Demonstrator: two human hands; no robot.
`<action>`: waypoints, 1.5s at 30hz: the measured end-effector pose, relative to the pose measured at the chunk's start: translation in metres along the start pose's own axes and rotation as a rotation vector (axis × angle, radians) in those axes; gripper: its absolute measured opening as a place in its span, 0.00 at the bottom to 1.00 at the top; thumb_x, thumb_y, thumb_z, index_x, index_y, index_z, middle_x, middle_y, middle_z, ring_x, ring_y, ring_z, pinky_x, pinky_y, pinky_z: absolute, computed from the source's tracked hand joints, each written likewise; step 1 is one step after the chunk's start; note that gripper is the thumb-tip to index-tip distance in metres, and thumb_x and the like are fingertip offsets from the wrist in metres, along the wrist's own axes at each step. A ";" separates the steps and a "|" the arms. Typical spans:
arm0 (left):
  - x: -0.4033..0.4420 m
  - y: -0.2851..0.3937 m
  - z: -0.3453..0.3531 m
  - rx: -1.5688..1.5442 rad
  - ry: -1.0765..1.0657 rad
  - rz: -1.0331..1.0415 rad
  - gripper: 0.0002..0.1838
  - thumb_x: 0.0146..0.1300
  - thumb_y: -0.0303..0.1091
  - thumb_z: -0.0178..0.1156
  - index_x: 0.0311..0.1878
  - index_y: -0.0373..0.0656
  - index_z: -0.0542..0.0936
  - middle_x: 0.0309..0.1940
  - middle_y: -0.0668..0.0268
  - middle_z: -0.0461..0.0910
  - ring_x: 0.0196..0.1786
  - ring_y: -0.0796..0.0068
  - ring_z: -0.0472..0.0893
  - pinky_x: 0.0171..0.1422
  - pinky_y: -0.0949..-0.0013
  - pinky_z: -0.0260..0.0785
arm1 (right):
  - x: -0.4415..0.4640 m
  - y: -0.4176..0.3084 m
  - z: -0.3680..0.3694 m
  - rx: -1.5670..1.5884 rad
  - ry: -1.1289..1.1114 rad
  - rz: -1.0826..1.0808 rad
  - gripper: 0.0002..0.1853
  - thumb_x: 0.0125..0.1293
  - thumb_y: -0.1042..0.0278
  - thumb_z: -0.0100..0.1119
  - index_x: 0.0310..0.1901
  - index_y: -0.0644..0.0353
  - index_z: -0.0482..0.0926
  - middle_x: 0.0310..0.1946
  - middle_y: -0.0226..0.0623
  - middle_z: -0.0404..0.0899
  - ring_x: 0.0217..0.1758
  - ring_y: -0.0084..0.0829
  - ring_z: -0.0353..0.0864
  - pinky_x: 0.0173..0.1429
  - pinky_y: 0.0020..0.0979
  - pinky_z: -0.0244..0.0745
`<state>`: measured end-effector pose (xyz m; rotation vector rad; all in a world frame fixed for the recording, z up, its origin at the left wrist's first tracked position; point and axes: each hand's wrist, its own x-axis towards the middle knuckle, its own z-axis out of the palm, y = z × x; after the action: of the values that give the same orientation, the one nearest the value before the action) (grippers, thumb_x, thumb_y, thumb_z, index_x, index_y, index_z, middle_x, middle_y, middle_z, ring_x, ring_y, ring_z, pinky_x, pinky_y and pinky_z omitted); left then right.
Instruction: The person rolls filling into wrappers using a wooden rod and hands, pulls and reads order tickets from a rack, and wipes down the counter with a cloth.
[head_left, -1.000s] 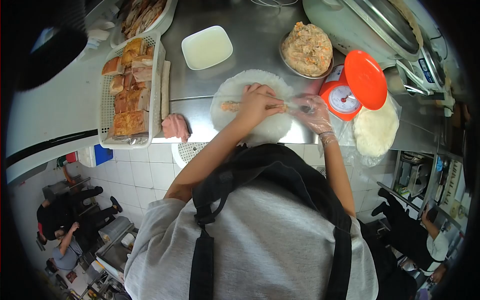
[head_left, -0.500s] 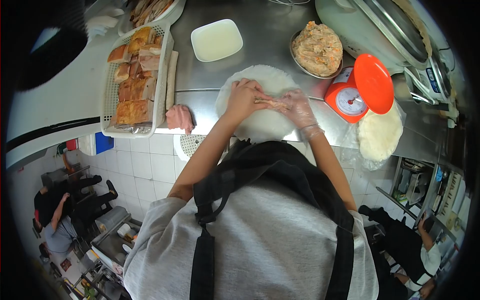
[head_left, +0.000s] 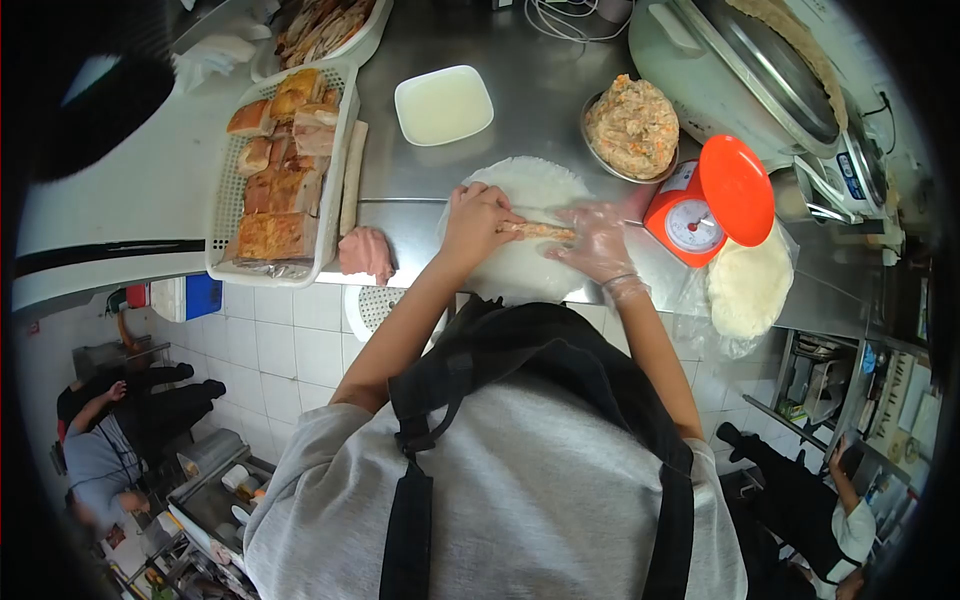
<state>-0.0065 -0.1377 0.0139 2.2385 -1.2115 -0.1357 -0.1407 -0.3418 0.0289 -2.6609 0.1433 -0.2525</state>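
Observation:
A thin, round white wrapper sheet (head_left: 515, 275) lies on the steel counter in front of me. Across its middle runs a strip of orange-flecked minced filling (head_left: 540, 231). My left hand (head_left: 474, 222) has its fingers curled in and pinched at the strip's left end. At the other end is my right hand (head_left: 598, 243), in a clear plastic glove, its fingers stretched out and apart over the sheet. More of the same mince is heaped in a metal bowl (head_left: 632, 128) beyond my right hand.
A red kitchen scale (head_left: 692, 226) stands to the right, beside a bagged stack of pale sheets (head_left: 748, 285). A white dish (head_left: 445, 105) sits behind. On the left are a basket (head_left: 335, 180) of browned meat pieces and a pink cloth (head_left: 366, 254). Other people are in the room.
My right hand has opened and spread from its earlier curled hold, baring more of the filling strip. My left hand stays at the strip's left end. The camera view has tilted slightly.

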 end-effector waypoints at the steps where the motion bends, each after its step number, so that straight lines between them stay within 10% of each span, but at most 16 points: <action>1: -0.001 -0.002 0.000 0.005 -0.005 0.016 0.16 0.42 0.45 0.77 0.39 0.60 0.91 0.39 0.75 0.79 0.53 0.69 0.73 0.62 0.55 0.56 | 0.004 -0.007 0.007 -0.016 0.019 -0.029 0.29 0.45 0.47 0.76 0.50 0.49 0.86 0.42 0.40 0.81 0.55 0.44 0.74 0.65 0.43 0.66; 17: -0.030 -0.035 -0.009 -0.113 0.197 -0.028 0.14 0.46 0.43 0.76 0.41 0.63 0.91 0.44 0.72 0.77 0.55 0.64 0.71 0.60 0.57 0.57 | 0.038 -0.056 0.035 0.194 -0.042 0.053 0.13 0.49 0.56 0.75 0.34 0.51 0.91 0.28 0.37 0.83 0.45 0.41 0.79 0.56 0.41 0.73; 30: -0.151 -0.063 -0.061 0.552 0.441 -0.522 0.21 0.57 0.43 0.70 0.50 0.43 0.79 0.42 0.57 0.75 0.50 0.52 0.74 0.55 0.52 0.64 | 0.037 -0.031 0.069 0.042 -0.074 -0.099 0.20 0.51 0.54 0.73 0.45 0.54 0.88 0.37 0.36 0.82 0.47 0.40 0.78 0.60 0.40 0.72; 45: -0.128 -0.079 -0.057 0.362 0.483 -0.528 0.11 0.64 0.38 0.62 0.44 0.43 0.78 0.41 0.57 0.79 0.44 0.51 0.77 0.50 0.50 0.68 | 0.060 -0.084 0.073 -0.067 -0.062 -0.214 0.18 0.58 0.52 0.67 0.46 0.51 0.88 0.40 0.36 0.84 0.49 0.38 0.80 0.59 0.41 0.72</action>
<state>-0.0027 0.0217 -0.0043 2.6444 -0.3961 0.4317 -0.0626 -0.2437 0.0121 -2.7480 -0.1566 -0.2362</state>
